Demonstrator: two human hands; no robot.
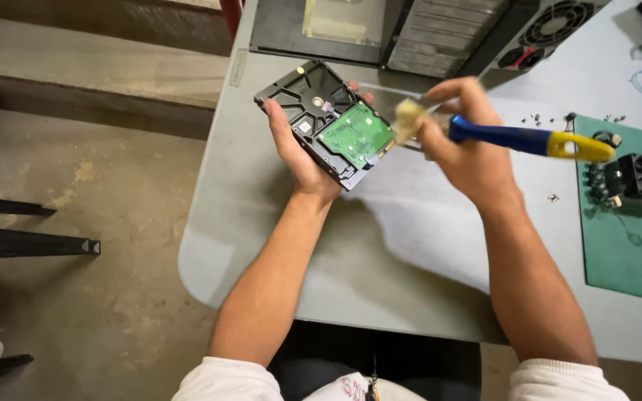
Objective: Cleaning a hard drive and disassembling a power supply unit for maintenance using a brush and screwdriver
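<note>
grey table (pixel 261 245), stained concrete floor (pixel 76 312), concrete step (pixel 91 74), black chair legs (pixel 31 245)

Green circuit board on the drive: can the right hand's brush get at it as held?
Probably yes. The left hand holds the hard drive board-side up, and the brush in the right hand is at the uncovered circuit board edge.

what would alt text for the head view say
Seen from above, a person's left hand holds a hard drive, green circuit board up, while the right hand brushes it with a blue-and-yellow-handled brush. Below is a grey table with a green mat and an open computer case.
</note>
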